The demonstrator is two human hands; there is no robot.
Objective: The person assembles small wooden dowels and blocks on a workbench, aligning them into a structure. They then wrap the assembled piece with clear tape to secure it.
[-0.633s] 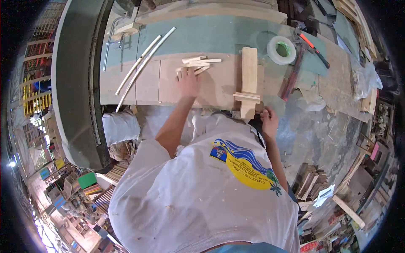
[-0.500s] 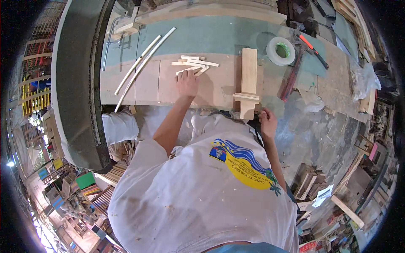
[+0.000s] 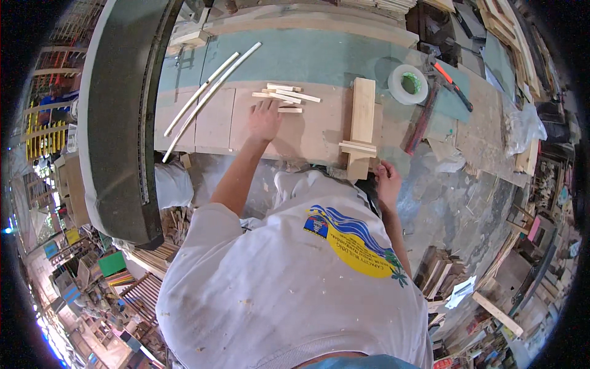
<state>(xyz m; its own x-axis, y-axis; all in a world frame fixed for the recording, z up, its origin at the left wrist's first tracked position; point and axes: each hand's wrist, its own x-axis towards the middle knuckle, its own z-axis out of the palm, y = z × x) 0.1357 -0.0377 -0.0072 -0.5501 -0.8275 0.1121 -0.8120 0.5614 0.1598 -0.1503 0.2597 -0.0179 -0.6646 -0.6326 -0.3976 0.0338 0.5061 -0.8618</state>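
Note:
My left hand (image 3: 264,121) lies on the workbench at the left end of a loose pile of short pale wooden sticks (image 3: 295,95). Its fingers are stretched forward and slightly apart, touching or just over the nearest sticks. One separate short stick (image 3: 291,111) lies just right of the fingertips. My right hand (image 3: 387,181) is at the bench's near edge with its fingers curled together. Whatever they may pinch is too small to tell. Beside it a flat wooden board (image 3: 362,114) points toward me, with thin wooden strips (image 3: 357,147) lying across its near part.
Two long thin pale rods (image 3: 209,101) lie at the bench's left. On the right are a tape roll (image 3: 397,85), a tool with a worn red handle (image 3: 421,126) and one with an orange-and-black handle (image 3: 453,81). A large dark machine beam (image 3: 120,123) stands at far left.
My left hand has shifted slightly left. A stick that slanted near its fingers now lies level to its right. My right hand stays curled by the board. The whole view has shifted a little.

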